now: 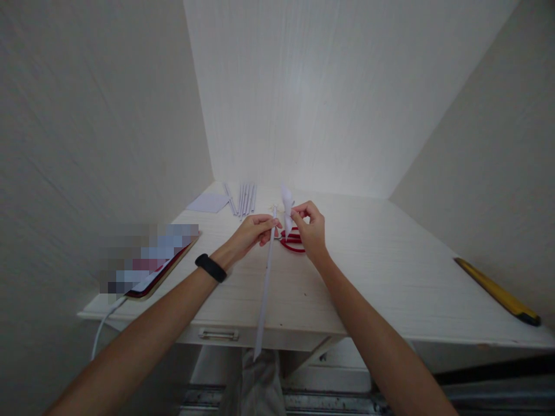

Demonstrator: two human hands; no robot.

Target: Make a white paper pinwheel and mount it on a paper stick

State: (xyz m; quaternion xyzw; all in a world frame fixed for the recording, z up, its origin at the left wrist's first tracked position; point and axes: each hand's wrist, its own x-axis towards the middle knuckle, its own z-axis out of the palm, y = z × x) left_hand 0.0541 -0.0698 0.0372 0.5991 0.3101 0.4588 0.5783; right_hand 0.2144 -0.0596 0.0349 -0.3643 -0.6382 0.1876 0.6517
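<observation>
Head view: left hand (259, 229) pinching a long white stick (267, 274) near its top end; stick slopes down toward the person, lower end past the bench (390, 260) front edge as seen. Right hand (311, 230) has thumb and fingers closed on a folded white paper piece (287, 202), held upright just right of the stick top. Can't tell if the two touch. Red-handled scissors (293, 249) behind/below the paper piece, partly covered by right hand. Further back left: group of short white sticks (247, 199), next to a flat paper sheet (207, 203). Left side: tablet-like device (177, 263), screen pixelated, white cable (100, 328) at its near end. Yellow cutter (494, 289) at far right, by the side wall. Black wristband (210, 268) on left wrist.
</observation>
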